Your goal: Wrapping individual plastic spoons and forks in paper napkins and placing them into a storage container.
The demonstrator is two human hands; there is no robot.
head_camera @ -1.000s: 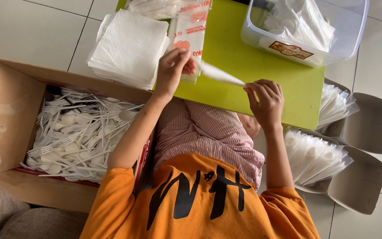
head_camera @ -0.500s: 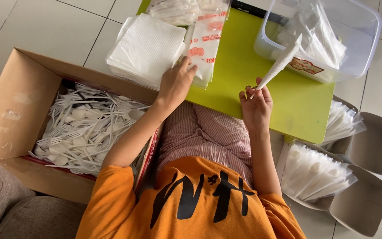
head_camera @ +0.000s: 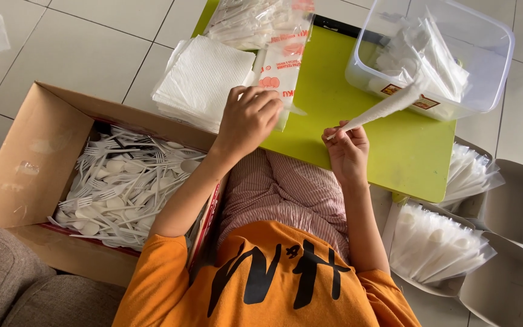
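Note:
My right hand (head_camera: 346, 151) pinches the lower end of a long white wrapped packet (head_camera: 388, 106). The packet slants up to the right, and its tip reaches the wall of a clear plastic tub (head_camera: 485, 72) that holds several similar packets. My left hand (head_camera: 250, 118) hovers with its fingers curled at the seam between a stack of white napkins (head_camera: 201, 82) and a pack of clear sleeves with red print (head_camera: 279, 72). Whether it grips anything is hidden by the fingers. Both hands are over the near edge of a green table (head_camera: 334, 103).
An open cardboard box (head_camera: 25, 169) of loose white plastic forks and spoons (head_camera: 122, 188) stands on the tiled floor at my left. Grey trays with bagged white cutlery (head_camera: 437, 248) sit at my right. A bag of cutlery (head_camera: 243, 21) lies at the table's far edge.
My right hand turned the white packet from pointing left to pointing up-right toward the tub. My left hand drew back a little along the sleeve pack and curled its fingers.

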